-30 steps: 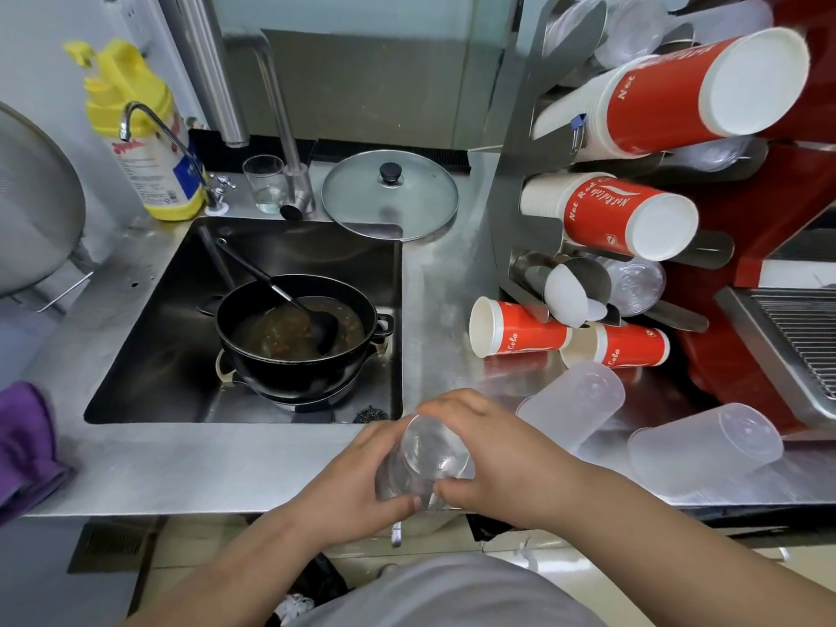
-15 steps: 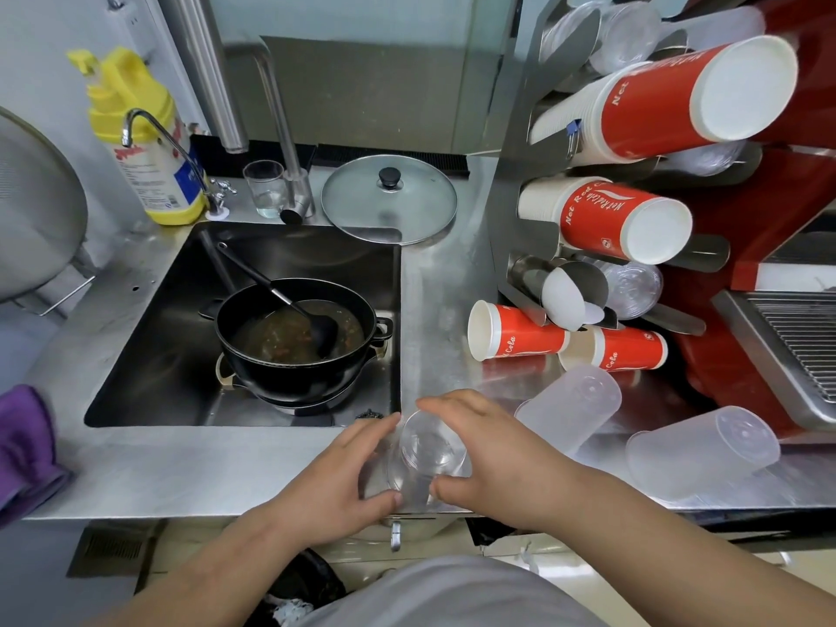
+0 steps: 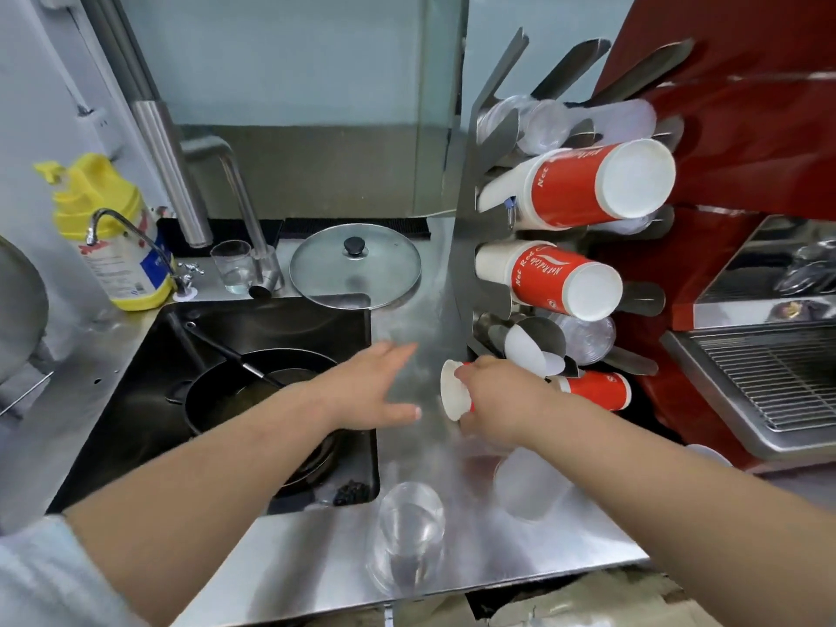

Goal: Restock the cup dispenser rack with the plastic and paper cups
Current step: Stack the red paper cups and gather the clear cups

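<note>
Nearest the camera, behind both grips: clear plastic cup stack (image 3: pixel 409 543) lying on its side on the steel desk (image 3: pixel 316 563), nobody touching it. Frosted plastic cup (image 3: pixel 529 484) just below the right forearm, also loose on the desk.

Right hand (image 3: pixel 506 407) is the working grip: fingers wrapped over the red paper cup (image 3: pixel 454 393) that lies on its side on the desk, white mouth facing left, thumb side at the rim. Closed around it, looks like a firm hold, though underside contact is hidden. Left hand (image 3: pixel 375 391) is flat, fingers spread, holding nothing, hovering left of the grip near the sink (image 3: pixel 271 319) edge.

Second red paper cup (image 3: pixel 597 390) lies right of the grip, partly behind the hand.

Beyond and above the grip: cup dispenser rack (image 3: pixel 470 246), two red paper stacks sticking out base-first, clear cups in other slots, lowest slots look part empty.

Step, as I judge it: pick up the paper cup for the rack. To do well: hold the body, not the rim, so it doesn't crush; turn it mouth toward the rack, match the slot by cup width, nest it straight on the stack. Free left hand could steady the rack or gather the other cup.
</note>
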Demonstrator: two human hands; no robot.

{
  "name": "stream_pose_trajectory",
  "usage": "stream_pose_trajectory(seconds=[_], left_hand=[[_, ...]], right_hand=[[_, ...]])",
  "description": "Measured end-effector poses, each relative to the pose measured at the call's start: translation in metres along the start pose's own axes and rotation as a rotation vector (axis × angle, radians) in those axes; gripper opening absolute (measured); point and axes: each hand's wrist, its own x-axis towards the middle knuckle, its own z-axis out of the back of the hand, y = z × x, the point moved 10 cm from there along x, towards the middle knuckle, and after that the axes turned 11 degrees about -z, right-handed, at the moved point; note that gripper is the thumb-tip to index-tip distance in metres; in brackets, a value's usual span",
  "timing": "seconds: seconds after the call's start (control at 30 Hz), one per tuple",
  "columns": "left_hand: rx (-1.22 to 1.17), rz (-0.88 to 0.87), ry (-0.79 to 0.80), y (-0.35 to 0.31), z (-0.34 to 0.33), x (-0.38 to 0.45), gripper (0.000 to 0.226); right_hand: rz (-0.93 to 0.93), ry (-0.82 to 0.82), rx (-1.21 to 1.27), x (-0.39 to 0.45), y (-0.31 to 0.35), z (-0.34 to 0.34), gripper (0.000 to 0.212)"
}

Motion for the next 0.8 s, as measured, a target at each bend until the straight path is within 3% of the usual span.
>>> stream_pose_trajectory(seconds=[0.17,0.37,0.53,0.67,0.8], left_hand=[[0.101,-0.028,0.089,-0.014,-0.026,0.042,0.119],[0.042,-0.061,-0.006,-0.011,-0.048,0.059,0.121],[-0.096,-0.046,-0.059,-0.001,-0.064,0.074,0.125],[-0.203,-0.044,-0.156,0.001,-0.063,0.076,0.106],[-0.234,-0.046,-0.119,0.010,-0.057,0.065,0.095]], right_hand=[[-0.091,0.052,-0.046,0.015,0.004,-0.027,0.064],[-0.227,0.077,-0.043,0.019,-0.007,-0.042,0.087],[-0.265,0.084,0.077,0.029,-0.006,-0.045,0.078],[-0.213,0.056,0.052,0.030,-0.001,-0.041,0.069],[-0.151,0.018,0.140,0.037,0.004,-0.045,0.069]])
